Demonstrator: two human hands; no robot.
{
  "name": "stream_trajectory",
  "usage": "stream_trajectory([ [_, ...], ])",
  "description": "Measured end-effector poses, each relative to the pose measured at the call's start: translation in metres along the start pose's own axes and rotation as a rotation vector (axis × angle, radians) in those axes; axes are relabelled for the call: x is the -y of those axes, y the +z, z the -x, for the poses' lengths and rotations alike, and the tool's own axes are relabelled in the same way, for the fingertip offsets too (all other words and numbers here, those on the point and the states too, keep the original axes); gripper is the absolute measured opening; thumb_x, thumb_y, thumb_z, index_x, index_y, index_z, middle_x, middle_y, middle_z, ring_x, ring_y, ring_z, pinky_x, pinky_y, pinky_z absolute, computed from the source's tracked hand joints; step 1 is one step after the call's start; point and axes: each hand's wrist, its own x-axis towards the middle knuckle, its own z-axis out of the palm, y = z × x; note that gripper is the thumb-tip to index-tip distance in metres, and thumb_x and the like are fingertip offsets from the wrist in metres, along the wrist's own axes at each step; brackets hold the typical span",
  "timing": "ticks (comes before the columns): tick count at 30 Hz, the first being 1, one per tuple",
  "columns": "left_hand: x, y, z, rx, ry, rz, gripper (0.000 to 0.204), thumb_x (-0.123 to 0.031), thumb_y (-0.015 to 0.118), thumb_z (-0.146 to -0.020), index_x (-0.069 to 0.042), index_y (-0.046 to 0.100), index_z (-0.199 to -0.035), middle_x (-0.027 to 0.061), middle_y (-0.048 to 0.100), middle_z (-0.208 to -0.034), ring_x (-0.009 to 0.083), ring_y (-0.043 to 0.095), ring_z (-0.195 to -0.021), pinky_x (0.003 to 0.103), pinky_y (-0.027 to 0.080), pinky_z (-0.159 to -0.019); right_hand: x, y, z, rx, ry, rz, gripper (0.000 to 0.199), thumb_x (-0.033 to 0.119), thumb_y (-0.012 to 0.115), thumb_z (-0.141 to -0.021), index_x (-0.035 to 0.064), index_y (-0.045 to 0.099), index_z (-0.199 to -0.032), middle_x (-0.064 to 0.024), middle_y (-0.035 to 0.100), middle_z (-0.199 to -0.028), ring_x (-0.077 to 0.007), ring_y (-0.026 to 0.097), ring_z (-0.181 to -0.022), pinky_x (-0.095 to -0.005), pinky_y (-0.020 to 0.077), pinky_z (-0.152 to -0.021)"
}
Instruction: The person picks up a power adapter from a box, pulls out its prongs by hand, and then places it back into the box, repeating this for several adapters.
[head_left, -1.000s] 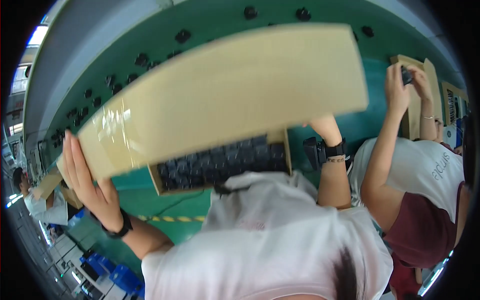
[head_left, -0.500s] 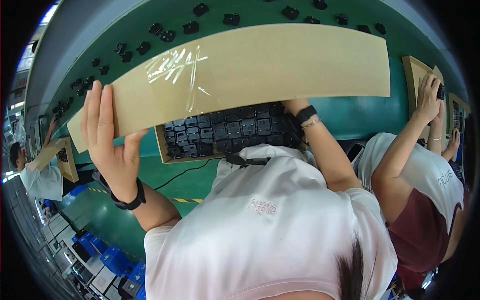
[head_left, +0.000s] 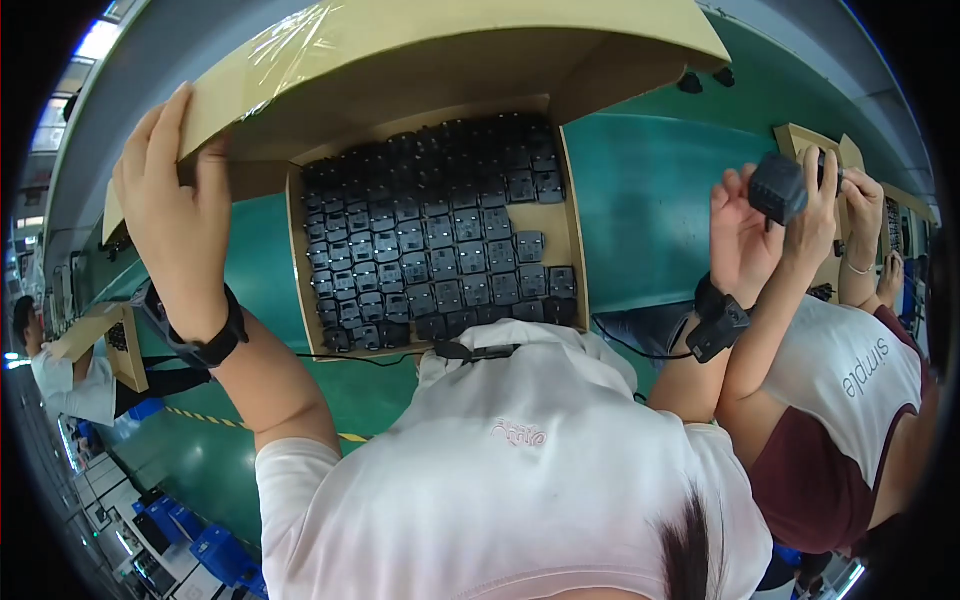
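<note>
An open cardboard box (head_left: 572, 180) stands in front of me, packed with rows of black power adapters (head_left: 440, 230); bare cardboard shows in a gap at its right side. My left hand (head_left: 175, 200) grips the left end of the raised cardboard lid (head_left: 450, 22), thumb under its edge and fingers over the outside. To the right of the box, my right hand (head_left: 742, 235) is lifted, its fingers against a black blocky power adapter (head_left: 778, 188) with a prong pointing down. A co-worker's hand overlaps close behind it, so the contact is partly hidden.
At my right a co-worker (head_left: 850, 370) handles something dark beside another cardboard box (head_left: 795, 140). Loose black adapters (head_left: 692, 82) lie on the green surface beyond the lid. A cable (head_left: 640, 345) runs to my right wrist. Another person (head_left: 75, 365) works at the far left.
The lid has swung up and away, uncovering much more of the box. My right hand has come out of the box and moved right, a black adapter at its fingers. My left hand still holds the lid.
</note>
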Motion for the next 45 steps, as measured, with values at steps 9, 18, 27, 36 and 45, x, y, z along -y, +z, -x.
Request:
stream_trajectory([
  [9, -0.020, -0.001, 0.018, 0.028, -0.021, 0.182, 0.051, 0.005, 0.051, -0.067, -0.005, 0.055, -0.116, 0.0143, 0.054, -0.118, 0.0322, 0.049, -0.108, 0.040, 0.037, -0.093, -0.045, 0.030, -0.070, 0.041, -0.231, 0.215, 0.040, 0.020, 0.057, -0.086, 0.0046, 0.047, -0.122, -0.0110, 0.057, -0.112, -0.0244, 0.054, -0.101, -0.0366, 0.0425, -0.089],
  [18, 0.034, -0.034, 0.079, 0.038, -0.209, 0.025, 0.046, -0.014, 0.060, -0.084, -0.002, 0.046, -0.126, 0.0135, 0.045, -0.131, 0.0285, 0.041, -0.121, 0.039, 0.029, -0.101, -0.088, 0.024, -0.070, -0.288, 0.045, 0.131, 0.041, -0.011, 0.036, -0.075, 0.0042, 0.047, -0.112, -0.0117, 0.056, -0.110, -0.0210, 0.055, -0.098, -0.0322, 0.0422, -0.088],
  [27, 0.040, -0.021, 0.040, -0.191, -0.298, 0.020, 0.052, -0.019, 0.062, -0.083, -0.001, 0.041, -0.127, 0.0141, 0.040, -0.134, 0.0269, 0.039, -0.123, 0.041, 0.029, -0.103, -0.072, 0.028, -0.125, -0.094, -0.132, 0.673, 0.024, -0.002, 0.035, -0.085, -0.0002, 0.050, -0.105, -0.0165, 0.060, -0.102, -0.0211, 0.060, -0.091, -0.0291, 0.0480, -0.083],
  [36, -0.113, 0.018, 0.089, 0.246, -0.367, 1.146, 0.041, -0.002, 0.069, -0.066, -0.003, 0.057, -0.105, 0.0136, 0.058, -0.104, 0.0251, 0.057, -0.088, 0.034, 0.045, -0.080, -0.060, -0.015, 0.001, -0.407, 0.035, 0.986, 0.022, 0.007, 0.044, -0.086, 0.0030, 0.056, -0.104, -0.0054, 0.060, -0.084, -0.0114, 0.047, -0.056, -0.0202, 0.0361, -0.051],
  [45, -0.159, 0.079, 0.091, 0.726, -0.476, 2.081, 0.073, -0.004, 0.074, -0.070, -0.004, 0.037, -0.132, 0.0130, 0.043, -0.127, 0.0210, 0.048, -0.112, 0.035, 0.043, -0.092, -0.097, 0.091, 0.067, 0.083, -0.056, 1.463, 0.034, -0.003, 0.059, -0.073, 0.0006, 0.059, -0.106, -0.0092, 0.058, -0.075, -0.0103, 0.052, -0.056, -0.0240, 0.0429, -0.053],
])
